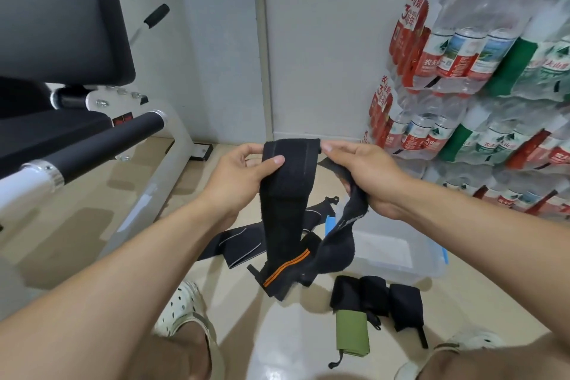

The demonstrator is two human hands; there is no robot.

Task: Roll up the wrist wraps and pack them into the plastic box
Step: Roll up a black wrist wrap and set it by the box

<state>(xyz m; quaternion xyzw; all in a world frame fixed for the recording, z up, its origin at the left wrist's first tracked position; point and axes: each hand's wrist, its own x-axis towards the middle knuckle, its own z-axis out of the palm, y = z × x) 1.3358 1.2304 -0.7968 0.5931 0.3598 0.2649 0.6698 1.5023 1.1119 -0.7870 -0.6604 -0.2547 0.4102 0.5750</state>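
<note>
A black padded gym machine [55, 40] with white tubing stood well off to the left of the person's left hand [243, 176], and shrink-wrapped packs of water bottles [481, 77] were stacked against the wall to the right of the right hand [361, 176]. Below the right hand's fingers, on the tiled floor [234, 302], sat the clear plastic box [398, 259] with blue catches. Both hands held one long black wrist wrap [287, 203] up at its top edge: the left thumb lay across its front with the other fingers curled behind, while the right thumb and forefinger pinched the top right corner and the remaining right fingers curled round a second fold of the same cloth. The wrap hung down between the forearms, its orange-striped end dangling below the fingers. Behind it, lower than the left hand, an unrolled wrap with pale stripes [237, 247] lay flat on the floor. Nearer the person, beneath the right hand, three black rolled wraps [376, 299] sat side by side just in front of the box, a green roll [353, 336] touching the leftmost one.
</note>
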